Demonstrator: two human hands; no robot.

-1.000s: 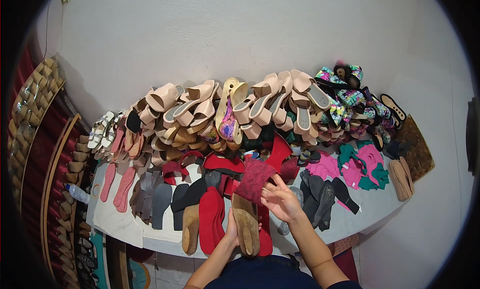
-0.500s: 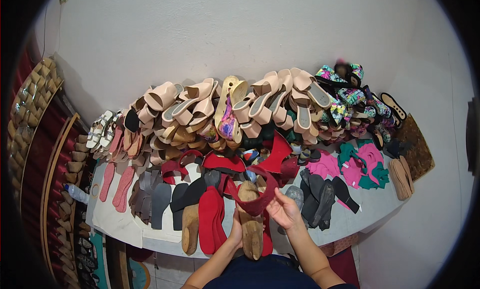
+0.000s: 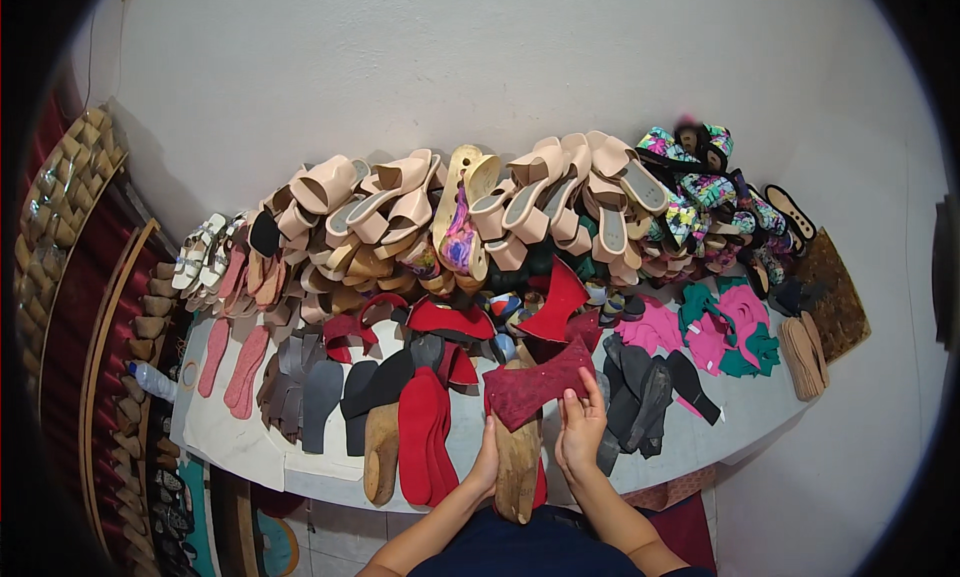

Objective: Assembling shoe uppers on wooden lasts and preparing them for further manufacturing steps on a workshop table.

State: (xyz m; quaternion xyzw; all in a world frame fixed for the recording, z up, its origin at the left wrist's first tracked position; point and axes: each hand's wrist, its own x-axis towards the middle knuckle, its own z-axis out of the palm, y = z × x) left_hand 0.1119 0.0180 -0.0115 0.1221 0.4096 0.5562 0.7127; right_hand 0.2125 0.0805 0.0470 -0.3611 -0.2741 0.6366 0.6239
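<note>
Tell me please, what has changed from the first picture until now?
The dark red strap has come nearer and slightly right, now lying across the wooden last. The right hand has come lower, still at the strap's right end. The left hand stays on the last; the sandal pile looks unchanged.

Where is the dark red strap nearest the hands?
In the head view, the dark red strap is below and right of centre, over the far end of the wooden shoe form, by the right hand.

The strap (image 3: 528, 389) is dark red, the shoe last (image 3: 517, 469) mottled brown.
</note>
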